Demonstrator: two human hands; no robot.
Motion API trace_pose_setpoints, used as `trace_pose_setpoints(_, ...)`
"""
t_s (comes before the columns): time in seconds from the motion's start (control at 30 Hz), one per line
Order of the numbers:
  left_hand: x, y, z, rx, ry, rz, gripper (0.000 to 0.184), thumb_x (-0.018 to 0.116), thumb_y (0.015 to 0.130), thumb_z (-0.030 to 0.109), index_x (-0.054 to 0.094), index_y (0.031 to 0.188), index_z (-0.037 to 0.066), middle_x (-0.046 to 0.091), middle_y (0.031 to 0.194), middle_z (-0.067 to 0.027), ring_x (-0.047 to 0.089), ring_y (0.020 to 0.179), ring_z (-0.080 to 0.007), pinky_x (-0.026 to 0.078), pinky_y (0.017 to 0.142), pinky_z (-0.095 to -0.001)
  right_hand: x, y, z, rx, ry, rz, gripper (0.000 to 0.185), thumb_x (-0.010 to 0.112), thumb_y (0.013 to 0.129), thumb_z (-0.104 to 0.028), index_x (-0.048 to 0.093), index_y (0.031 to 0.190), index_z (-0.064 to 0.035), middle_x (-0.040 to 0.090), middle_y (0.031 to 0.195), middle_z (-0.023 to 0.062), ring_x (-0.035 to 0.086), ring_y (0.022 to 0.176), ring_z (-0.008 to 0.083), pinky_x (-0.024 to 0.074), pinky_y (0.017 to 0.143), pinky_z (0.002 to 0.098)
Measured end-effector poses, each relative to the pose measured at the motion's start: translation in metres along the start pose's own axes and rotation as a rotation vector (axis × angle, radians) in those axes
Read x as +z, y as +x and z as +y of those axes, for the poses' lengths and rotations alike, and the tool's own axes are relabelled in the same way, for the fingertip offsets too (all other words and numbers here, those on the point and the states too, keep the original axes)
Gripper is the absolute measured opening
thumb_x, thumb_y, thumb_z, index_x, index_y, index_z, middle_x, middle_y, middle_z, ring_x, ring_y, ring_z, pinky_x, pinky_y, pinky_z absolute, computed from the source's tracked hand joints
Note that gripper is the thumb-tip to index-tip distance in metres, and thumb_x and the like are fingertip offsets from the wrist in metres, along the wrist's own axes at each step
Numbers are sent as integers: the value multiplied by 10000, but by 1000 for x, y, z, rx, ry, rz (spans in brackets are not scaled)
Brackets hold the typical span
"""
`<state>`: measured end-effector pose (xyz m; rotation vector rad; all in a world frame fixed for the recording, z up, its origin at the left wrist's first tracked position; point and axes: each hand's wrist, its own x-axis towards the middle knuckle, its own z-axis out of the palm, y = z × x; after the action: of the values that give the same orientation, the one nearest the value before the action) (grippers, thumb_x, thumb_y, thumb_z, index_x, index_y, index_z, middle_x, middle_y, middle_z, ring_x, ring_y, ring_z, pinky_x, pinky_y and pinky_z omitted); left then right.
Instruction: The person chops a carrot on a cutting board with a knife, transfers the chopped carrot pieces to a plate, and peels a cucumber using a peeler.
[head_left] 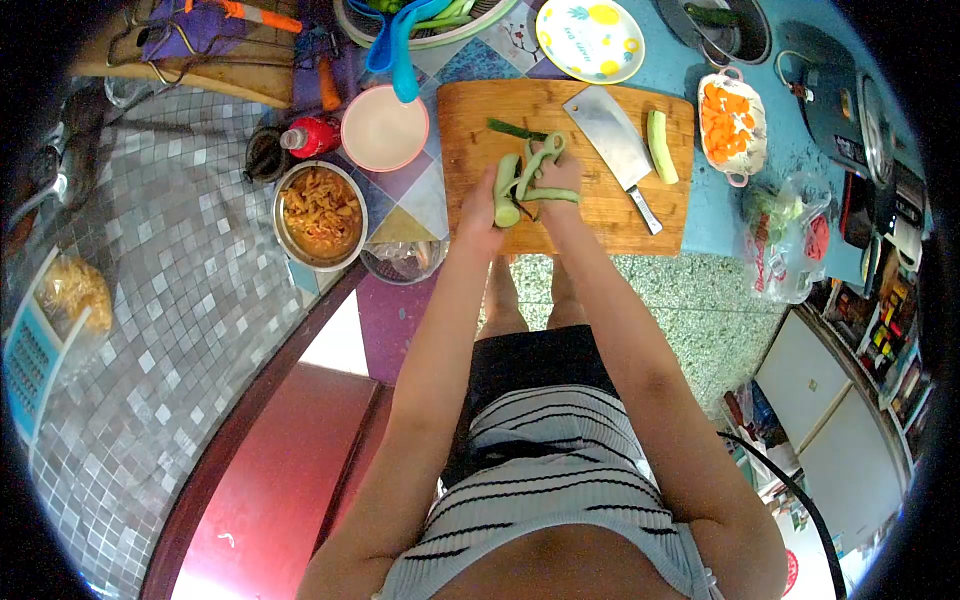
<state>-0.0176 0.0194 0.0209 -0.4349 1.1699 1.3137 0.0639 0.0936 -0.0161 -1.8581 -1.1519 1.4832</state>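
Note:
My left hand is closed around a pale green peeled cucumber piece at the left part of the wooden cutting board. Just right of it, my right hand is closed on a light green peeler, its looped handle showing above the fingers. Dark green peel lies by the hands. On the board's right half rest a cleaver, blade toward the top, and another peeled cucumber piece.
Left of the board stand a pink-rimmed bowl, a red-capped bottle and a metal bowl of food. A pineapple-patterned plate sits behind; a dish of carrot pieces and a plastic bag are at right.

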Motion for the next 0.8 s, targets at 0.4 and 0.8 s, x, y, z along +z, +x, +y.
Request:
trace_pose_setpoints(0.4,4,0,2,7,-4,-43,325,463,909,332,535,1111,87,603,969,-27,570,821,-146,471,673,-291,5,2,2,-147,-14,-20,212,583,807,-172,594,825,39,609,707,83,546,618,127,426,550,292)
trace_pose_setpoints(0.8,-1,-23,9,-88,160,-1,324,431,918,352,539,1012,62,571,789,-49,543,630,-151,448,491,-283,-4,18,-31,-151,-288,229,315,559,765,-292,588,822,16,618,764,198,601,719,345,455,646,418)
